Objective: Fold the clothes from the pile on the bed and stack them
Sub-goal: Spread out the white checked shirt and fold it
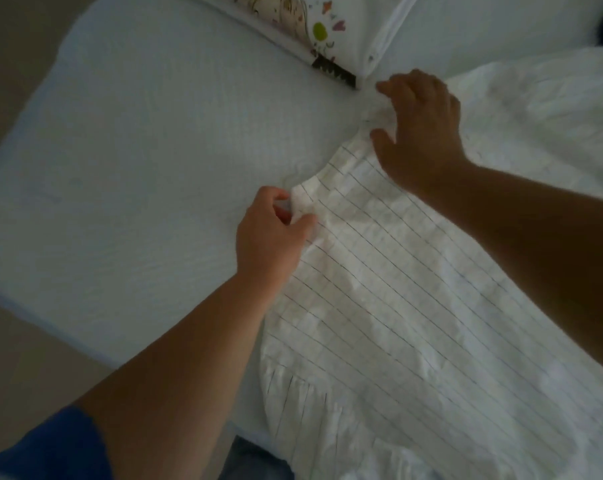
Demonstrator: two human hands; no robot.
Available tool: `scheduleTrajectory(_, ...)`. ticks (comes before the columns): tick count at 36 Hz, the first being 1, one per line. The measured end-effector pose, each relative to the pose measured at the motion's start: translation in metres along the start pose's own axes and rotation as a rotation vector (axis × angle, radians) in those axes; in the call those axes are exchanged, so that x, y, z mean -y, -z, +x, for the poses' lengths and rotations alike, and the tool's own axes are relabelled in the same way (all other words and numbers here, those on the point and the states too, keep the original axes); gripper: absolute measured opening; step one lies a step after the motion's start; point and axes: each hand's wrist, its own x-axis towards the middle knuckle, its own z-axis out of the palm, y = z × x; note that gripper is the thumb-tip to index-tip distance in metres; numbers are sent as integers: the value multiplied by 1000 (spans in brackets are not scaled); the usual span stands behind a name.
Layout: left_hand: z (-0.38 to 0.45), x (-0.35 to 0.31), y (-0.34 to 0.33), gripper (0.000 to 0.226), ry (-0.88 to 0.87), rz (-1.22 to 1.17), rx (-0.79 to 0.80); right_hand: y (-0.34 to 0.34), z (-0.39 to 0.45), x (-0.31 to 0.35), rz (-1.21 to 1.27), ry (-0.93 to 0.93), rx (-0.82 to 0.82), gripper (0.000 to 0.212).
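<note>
- A white striped garment (414, 306), crossed by thin dark lines and much creased, lies spread on the bed (137, 168); it covers the part of the mattress nearest the person, and its gathered ruffle hem (310, 410) hangs at the bed's near edge.
- The left hand (272, 233) is at the garment's left edge, thumb and fingers curled and pinching a small bunch of the fabric, which stands up in a fold between them.
- The right hand (421, 133) is at the garment's far corner, fingers bent down over crumpled cloth and gripping it; the thumb points toward the left hand.
- Both forearms are bare; a blue sleeve (51, 448) shows at the left upper arm.
- Beyond the garment's far corner, close to the right hand, lies a white folded item with a colourful cartoon print (314, 32) and a black patterned band at its corner.
- More white crumpled cloth (542, 98) lies on the bed just past the right hand, touching the striped garment.
- The bed cover is pale and lightly textured.
</note>
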Motion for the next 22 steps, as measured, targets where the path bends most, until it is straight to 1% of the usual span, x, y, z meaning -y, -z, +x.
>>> scheduleTrajectory(3, -26, 9, 3, 42, 102, 29, 97, -1, -56, 14, 56, -29, 5, 51)
scheduleTrajectory(7, -59, 28, 9, 41, 238, 108, 156, -5, -145, 20, 115, -31, 56, 50)
scheduleTrajectory(8, -65, 33, 11, 40, 267, 122, 182, -8, -165, 18, 95, -29, 106, 52)
scheduleTrajectory(10, -79, 47, 14, 34, 306, 156, 245, -17, -196, 8, 23, -45, 298, 58)
scheduleTrajectory(12, -93, 60, 14, 27, 291, 212, 307, -29, -214, -9, -61, -75, 494, 64)
scheduleTrajectory(13, -100, 65, 14, 24, 271, 242, 303, -35, -219, -18, -82, -66, 537, 65)
scheduleTrajectory(14, -105, 70, 13, 21, 247, 266, 267, -39, -222, -25, -81, -48, 540, 65)
scheduleTrajectory(16, -114, 76, 12, 16, 210, 273, 143, -43, -224, -31, -49, -11, 486, 64)
scheduleTrajectory(18, -119, 78, 11, 16, 210, 203, 28, -42, -230, -29, -6, -12, 400, 61)
scheduleTrajectory(19, -122, 77, 10, 18, 230, 153, -4, -41, -237, -27, 25, -28, 342, 59)
scheduleTrajectory(20, -126, 77, 10, 22, 262, 102, -14, -38, -247, -25, 60, -54, 283, 58)
scheduleTrajectory(22, -137, 76, 11, 27, 377, -42, 38, -31, -274, -20, 135, -114, 198, 53)
